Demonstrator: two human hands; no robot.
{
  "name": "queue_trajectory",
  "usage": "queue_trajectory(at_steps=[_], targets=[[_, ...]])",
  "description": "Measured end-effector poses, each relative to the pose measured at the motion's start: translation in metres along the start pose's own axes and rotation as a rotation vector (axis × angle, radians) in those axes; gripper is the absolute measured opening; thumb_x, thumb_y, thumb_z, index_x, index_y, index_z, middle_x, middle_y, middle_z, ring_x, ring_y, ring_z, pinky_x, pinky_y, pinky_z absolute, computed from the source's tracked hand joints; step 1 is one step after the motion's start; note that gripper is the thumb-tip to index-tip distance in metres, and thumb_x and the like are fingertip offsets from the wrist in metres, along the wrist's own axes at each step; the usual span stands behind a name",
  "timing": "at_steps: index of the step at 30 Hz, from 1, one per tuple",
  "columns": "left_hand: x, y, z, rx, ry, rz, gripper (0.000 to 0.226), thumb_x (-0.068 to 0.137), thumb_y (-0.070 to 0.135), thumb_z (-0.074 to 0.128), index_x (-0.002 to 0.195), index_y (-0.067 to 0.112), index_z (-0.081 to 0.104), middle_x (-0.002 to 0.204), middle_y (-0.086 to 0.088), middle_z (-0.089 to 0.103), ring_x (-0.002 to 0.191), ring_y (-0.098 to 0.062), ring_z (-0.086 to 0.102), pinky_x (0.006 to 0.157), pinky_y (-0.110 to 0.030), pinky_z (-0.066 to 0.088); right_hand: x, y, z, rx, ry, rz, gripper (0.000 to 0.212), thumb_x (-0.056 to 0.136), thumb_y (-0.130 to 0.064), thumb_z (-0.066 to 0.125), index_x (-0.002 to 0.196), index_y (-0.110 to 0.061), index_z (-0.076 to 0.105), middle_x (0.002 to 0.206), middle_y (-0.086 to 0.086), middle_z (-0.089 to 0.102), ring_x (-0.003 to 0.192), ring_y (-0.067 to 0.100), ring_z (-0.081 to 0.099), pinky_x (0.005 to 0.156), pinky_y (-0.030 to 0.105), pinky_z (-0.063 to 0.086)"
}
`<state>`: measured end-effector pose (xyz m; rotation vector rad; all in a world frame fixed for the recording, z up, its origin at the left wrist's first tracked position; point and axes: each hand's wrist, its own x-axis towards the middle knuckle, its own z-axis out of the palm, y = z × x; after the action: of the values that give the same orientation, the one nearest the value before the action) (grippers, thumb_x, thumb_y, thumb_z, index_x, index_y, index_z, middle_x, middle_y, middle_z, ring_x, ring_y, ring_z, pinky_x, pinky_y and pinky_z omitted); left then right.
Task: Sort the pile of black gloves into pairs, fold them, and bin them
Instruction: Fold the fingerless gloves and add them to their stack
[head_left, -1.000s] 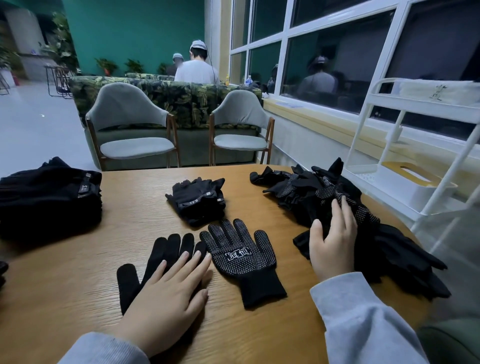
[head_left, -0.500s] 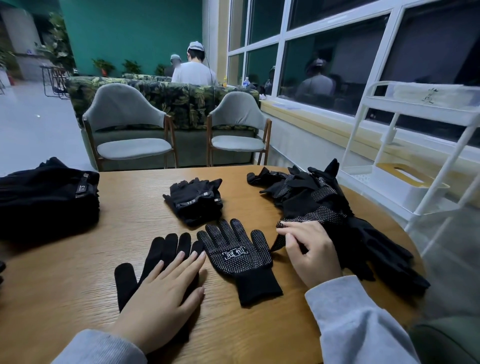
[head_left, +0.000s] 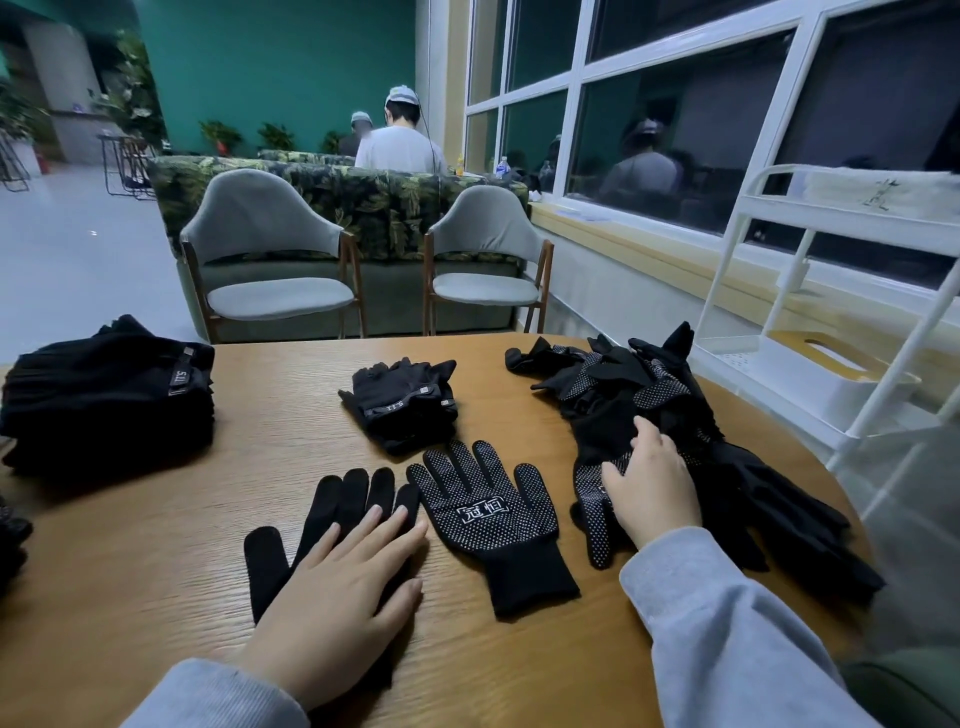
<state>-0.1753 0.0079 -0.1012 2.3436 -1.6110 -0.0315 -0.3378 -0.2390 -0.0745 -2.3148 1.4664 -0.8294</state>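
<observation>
Left hand (head_left: 332, 597) lies flat on a plain knit glove (head_left: 332, 512) while right hand (head_left: 652, 488), fingers loosely spread, rummages the limp pile (head_left: 649, 405); soft gloves, best pinched at the cuff.

Both hands down, palms facing the table

The left hand (head_left: 337, 597) is lying flat with its fingers (head_left: 384, 530) straight and slightly spread, grey sleeve at the wrist. The right hand (head_left: 655, 483) is reaching forward, palm down, its fingers (head_left: 644, 434) bending loosely downward; whether they are pinching anything cannot be told.
</observation>
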Motion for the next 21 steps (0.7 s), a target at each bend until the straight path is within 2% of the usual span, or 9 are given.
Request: queue_trajectory(at_steps=[2,4,7,10,13,14,16,19,21], targets=[[0.0,0.0,0.001,0.006,0.017,-0.009,0.081,0.061,0.067,-0.011,0.14,0.05,-0.008,0.145,0.027,-0.017,0.134,0.006,-0.021,0.109,-0.018,-0.014,0.001,0.003,0.004,-0.029,-0.05,0.031,0.057,0.091,-0.021,0.055,0.142,-0.012,0.032,0.125,0.006,0.056,0.116,0.025,0.051,0.089,0.035,0.044],[0.0,-0.003,0.002,-0.019,0.067,-0.031,0.088,0.061,0.066,-0.007,0.145,0.042,0.004,0.147,0.024,-0.012,0.131,0.01,-0.017,0.108,-0.015,-0.012,0.0,0.005,0.005,-0.081,-0.066,0.025,0.046,0.091,-0.021,0.051,0.136,-0.015,0.044,0.112,0.003,0.063,0.108,0.024,0.055,0.082,0.034,0.047],[-0.003,-0.006,0.001,-0.067,0.094,-0.052,0.083,0.067,0.065,0.005,0.143,0.034,0.016,0.154,0.018,0.002,0.129,0.012,-0.01,0.104,-0.011,-0.011,-0.006,0.005,0.005,-0.105,-0.065,0.002,0.029,0.092,-0.024,0.05,0.119,-0.021,0.06,0.103,0.0,0.063,0.1,0.022,0.057,0.077,0.032,0.048],[-0.009,-0.008,0.001,-0.054,0.085,-0.033,0.088,0.061,0.067,0.0,0.14,0.034,0.019,0.154,0.019,0.002,0.131,0.011,-0.009,0.105,-0.011,-0.011,-0.009,0.003,0.005,-0.103,-0.061,-0.04,0.02,0.09,-0.028,0.054,0.108,-0.022,0.063,0.102,-0.002,0.06,0.097,0.019,0.056,0.075,0.032,0.048],[-0.017,-0.009,0.001,-0.141,0.135,-0.034,0.065,0.061,0.074,0.013,0.112,0.037,0.031,0.146,0.021,0.018,0.134,0.009,0.013,0.102,-0.005,0.003,-0.014,0.001,0.004,-0.012,0.012,-0.124,0.011,0.089,-0.018,0.056,0.099,-0.017,0.062,0.102,0.0,0.057,0.093,0.021,0.055,0.07,0.032,0.046],[-0.019,-0.009,0.0,-0.198,0.154,-0.039,0.054,0.061,0.075,0.021,0.098,0.037,0.03,0.14,0.022,0.026,0.128,0.009,0.025,0.097,-0.002,0.012,-0.016,0.0,0.003,0.039,0.06,-0.172,0.009,0.088,-0.014,0.058,0.096,-0.014,0.062,0.1,0.002,0.057,0.091,0.023,0.055,0.068,0.033,0.046],[-0.024,-0.015,-0.002,-0.308,0.163,-0.039,0.053,0.06,0.077,0.036,0.085,0.031,0.032,0.127,0.026,0.036,0.117,0.009,0.037,0.089,-0.004,0.023,-0.02,0.0,0.001,0.124,0.151,-0.271,0.007,0.084,-0.008,0.062,0.091,-0.009,0.061,0.092,0.004,0.055,0.084,0.026,0.055,0.065,0.034,0.045],[-0.028,-0.025,-0.004,-0.378,0.134,-0.002,0.059,0.054,0.084,0.045,0.077,0.03,0.043,0.123,0.033,0.039,0.126,0.019,0.025,0.094,-0.001,0.021,-0.026,0.0,-0.003,0.213,0.228,-0.354,0.015,0.078,0.001,0.065,0.089,-0.007,0.059,0.09,0.001,0.049,0.079,0.021,0.051,0.067,0.029,0.04],[-0.03,-0.032,-0.006,-0.418,0.104,-0.003,0.058,0.053,0.082,0.049,0.077,0.029,0.052,0.125,0.035,0.037,0.127,0.022,0.018,0.096,0.001,0.016,-0.032,-0.003,-0.007,0.276,0.258,-0.39,0.018,0.076,0.005,0.065,0.09,-0.005,0.06,0.094,0.0,0.046,0.082,0.012,0.046,0.073,0.018,0.034]])
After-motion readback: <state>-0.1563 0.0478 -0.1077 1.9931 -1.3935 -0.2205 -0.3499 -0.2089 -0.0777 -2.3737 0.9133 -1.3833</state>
